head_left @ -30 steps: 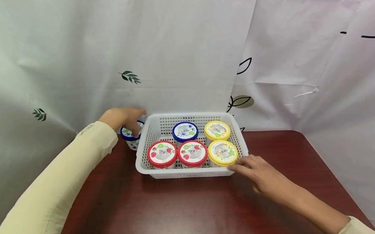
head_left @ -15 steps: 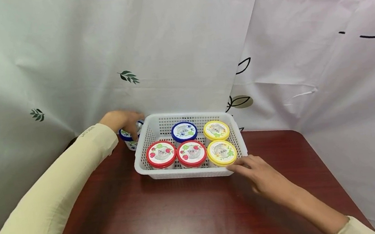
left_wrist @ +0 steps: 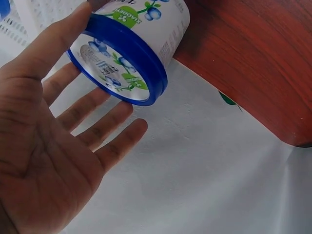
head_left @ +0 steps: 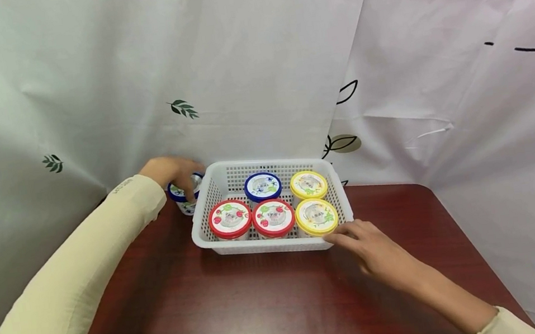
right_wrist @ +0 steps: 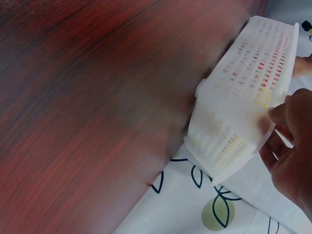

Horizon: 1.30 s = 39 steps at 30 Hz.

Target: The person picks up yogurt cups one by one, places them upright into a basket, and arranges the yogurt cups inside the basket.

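Note:
At the left of the basket, my left hand [head_left: 178,173] reaches over a paper tub with a blue lid [left_wrist: 158,75] printed with blueberries. In the left wrist view the thumb lies at one side of the lid and several fingertips at the other, with the little finger free of it. My right hand [head_left: 371,246] holds the near right corner of a white perforated plastic basket [head_left: 263,247], its fingers at the rim [right_wrist: 280,114]. Inside the basket stand two red-lidded tubs [head_left: 230,220], two yellow-lidded tubs [head_left: 309,185] and one blue-lidded tub [head_left: 263,186].
The basket stands on a dark red wooden table [head_left: 266,308], close to its back edge. A pale cloth [head_left: 256,78] with leaf prints hangs behind the table and along both sides.
The left fingers have settled slightly lower around the blue-lidded tub beside the basket. The right hand stays at the basket corner, and the basket's tubs keep their places.

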Tool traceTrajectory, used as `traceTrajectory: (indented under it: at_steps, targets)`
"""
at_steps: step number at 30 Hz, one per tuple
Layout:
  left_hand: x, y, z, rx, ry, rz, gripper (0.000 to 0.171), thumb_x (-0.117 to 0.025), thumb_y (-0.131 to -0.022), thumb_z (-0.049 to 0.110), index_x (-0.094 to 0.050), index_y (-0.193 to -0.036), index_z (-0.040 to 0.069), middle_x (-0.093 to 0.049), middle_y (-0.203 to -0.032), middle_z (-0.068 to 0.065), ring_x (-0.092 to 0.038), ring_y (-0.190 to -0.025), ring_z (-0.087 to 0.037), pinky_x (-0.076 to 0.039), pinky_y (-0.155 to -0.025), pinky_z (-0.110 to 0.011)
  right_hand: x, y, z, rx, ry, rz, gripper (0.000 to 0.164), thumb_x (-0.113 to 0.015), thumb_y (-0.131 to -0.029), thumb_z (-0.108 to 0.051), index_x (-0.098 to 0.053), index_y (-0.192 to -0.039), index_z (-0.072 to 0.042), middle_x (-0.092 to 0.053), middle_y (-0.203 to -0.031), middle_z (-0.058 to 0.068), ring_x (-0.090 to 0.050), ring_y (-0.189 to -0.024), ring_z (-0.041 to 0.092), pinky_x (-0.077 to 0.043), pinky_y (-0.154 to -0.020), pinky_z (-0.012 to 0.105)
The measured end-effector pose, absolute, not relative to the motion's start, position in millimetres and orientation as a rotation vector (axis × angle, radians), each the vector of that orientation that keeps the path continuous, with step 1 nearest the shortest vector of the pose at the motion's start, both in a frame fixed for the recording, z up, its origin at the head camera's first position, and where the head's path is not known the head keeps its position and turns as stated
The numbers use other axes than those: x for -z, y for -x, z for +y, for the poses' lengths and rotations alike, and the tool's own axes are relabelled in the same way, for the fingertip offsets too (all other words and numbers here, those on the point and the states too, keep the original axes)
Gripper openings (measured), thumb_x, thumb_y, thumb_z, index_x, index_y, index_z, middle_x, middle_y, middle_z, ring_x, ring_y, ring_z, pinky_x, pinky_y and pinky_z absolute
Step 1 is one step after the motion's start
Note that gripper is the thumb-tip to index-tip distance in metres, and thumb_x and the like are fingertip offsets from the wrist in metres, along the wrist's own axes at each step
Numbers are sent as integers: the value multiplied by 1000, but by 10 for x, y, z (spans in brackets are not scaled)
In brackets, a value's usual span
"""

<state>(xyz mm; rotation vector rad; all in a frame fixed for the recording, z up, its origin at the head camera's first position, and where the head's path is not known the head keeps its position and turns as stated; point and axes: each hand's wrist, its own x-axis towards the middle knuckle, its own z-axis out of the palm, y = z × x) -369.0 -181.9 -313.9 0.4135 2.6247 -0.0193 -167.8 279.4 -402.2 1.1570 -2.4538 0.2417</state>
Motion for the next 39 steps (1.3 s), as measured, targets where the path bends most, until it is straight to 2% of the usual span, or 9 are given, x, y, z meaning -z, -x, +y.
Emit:
traceTrajectory:
  at_steps: [5, 10, 17, 20, 26, 32, 39]
  targets:
    - [3130, 3679, -1840, -4, -419, 2617, 91, -100, -84, 26, -57, -162, 10, -51, -168, -25, -50, -153, -45, -47, -125, -66, 4022, 1682, 2799, -247, -1156, -2452, 63, -80, -85, 14, -76, -138, -22, -74, -123, 0, -70, -110, 22, -59, -94, 46]
    - [3191, 3701, -1875, -71, -441, 2596, 82, -99, -85, 31, -59, -154, 8, -56, -162, -25, -53, -151, -47, -48, -123, -67, 4032, 1682, 2804, -245, -1159, -2454, 65, -80, -84, 14, -76, -138, -22, -74, -124, 0, -70, -111, 22, -59, -95, 47]
    - [3275, 3732, -1955, -155, -401, 2537, 103, -96, -87, 31, -42, -171, 7, -46, -172, -29, -44, -160, -53, -43, -127, -71, 4044, 1682, 2801, -251, -1157, -2458, 63, -79, -86, 13, -75, -139, -22, -74, -124, 0, -70, -111, 21, -59, -96, 46]
    - [3297, 3746, -1990, -165, -385, 2536, 107, -96, -87, 33, -39, -174, 7, -43, -174, -30, -45, -159, -53, -44, -126, -73, 4043, 1684, 2803, -257, -1160, -2450, 63, -79, -86, 13, -76, -138, -21, -74, -124, 0, -70, -111, 21, -59, -96, 47]
    - [3242, 3731, -2012, -144, -390, 2532, 101, -99, -86, 38, -49, -168, 9, -51, -168, -27, -52, -151, -48, -48, -123, -71, 4045, 1691, 2809, -268, -1164, -2437, 63, -79, -86, 14, -76, -139, -21, -74, -124, 0, -70, -112, 21, -58, -96, 47]
    - [3174, 3715, -2031, -123, -426, 2499, 85, -102, -83, 33, -63, -154, 10, -59, -158, -24, -55, -144, -43, -51, -121, -66, 4052, 1695, 2812, -284, -1168, -2420, 61, -79, -87, 13, -76, -138, -21, -74, -123, 0, -70, -112, 22, -59, -96, 48]
    - [3038, 3640, -2078, -70, -413, 2497, 90, -102, -83, 34, -59, -158, 9, -58, -157, -28, -58, -145, -48, -57, -114, -65, 4048, 1689, 2807, -285, -1169, -2417, 61, -80, -87, 13, -76, -138, -21, -74, -124, 0, -70, -114, 23, -58, -97, 49]
